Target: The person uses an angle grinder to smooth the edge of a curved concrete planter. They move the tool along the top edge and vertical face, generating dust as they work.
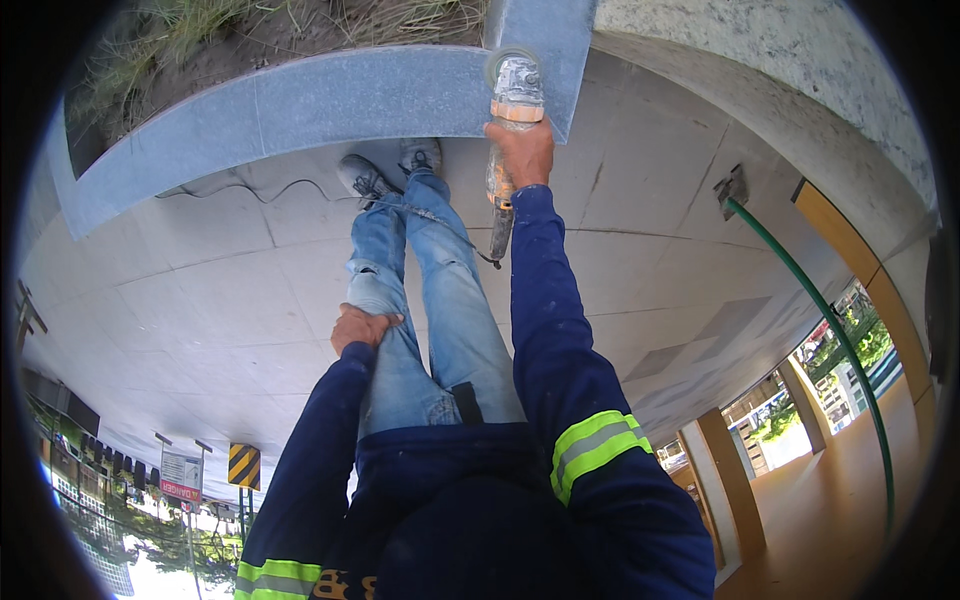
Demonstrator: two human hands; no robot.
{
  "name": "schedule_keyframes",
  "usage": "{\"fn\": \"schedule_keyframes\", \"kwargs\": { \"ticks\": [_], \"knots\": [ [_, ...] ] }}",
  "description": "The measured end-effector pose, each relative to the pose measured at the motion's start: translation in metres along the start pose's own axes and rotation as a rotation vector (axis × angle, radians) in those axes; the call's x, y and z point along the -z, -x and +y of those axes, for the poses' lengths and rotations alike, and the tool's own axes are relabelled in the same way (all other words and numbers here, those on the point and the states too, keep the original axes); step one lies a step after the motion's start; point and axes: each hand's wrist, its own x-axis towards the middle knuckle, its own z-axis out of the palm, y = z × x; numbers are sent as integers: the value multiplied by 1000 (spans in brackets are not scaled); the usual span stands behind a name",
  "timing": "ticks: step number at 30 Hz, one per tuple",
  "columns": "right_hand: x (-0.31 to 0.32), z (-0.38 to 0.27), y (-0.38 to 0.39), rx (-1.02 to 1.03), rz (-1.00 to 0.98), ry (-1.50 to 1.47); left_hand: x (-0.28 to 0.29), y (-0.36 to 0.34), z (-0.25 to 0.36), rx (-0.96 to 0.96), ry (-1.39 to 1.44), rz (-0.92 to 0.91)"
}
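Observation:
My right hand (527,153) is wrapped round the body of a dusty orange and grey angle grinder (517,108), arm stretched out ahead. The grinder's round disc (512,64) lies over the corner of a blue-grey stone ledge (350,95); whether it touches the surface I cannot tell. From the grinder's rear end a dark cord (440,222) runs down and off to the left past my shoes. My left hand (362,327) rests on my left leg near the knee of the jeans (385,280), fingers curled round the denim.
Beyond the ledge lies a bed of soil and dry grass (300,25). A speckled concrete wall (800,60) curves along the right. Grey paving (640,210) surrounds my feet. A green pole (820,305) rises from a floor plate at right. A warning sign (182,472) stands lower left.

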Motion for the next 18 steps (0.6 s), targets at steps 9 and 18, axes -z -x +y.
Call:
{"fn": "schedule_keyframes", "kwargs": {
  "ticks": [9,18],
  "knots": [
    [11,22,6,-104,34,-104,4,2,1,-1,-20,-11],
    [-5,10,11,-71,-27,-13,-1,-3,-2,-8,-40,2]
  ]
}}
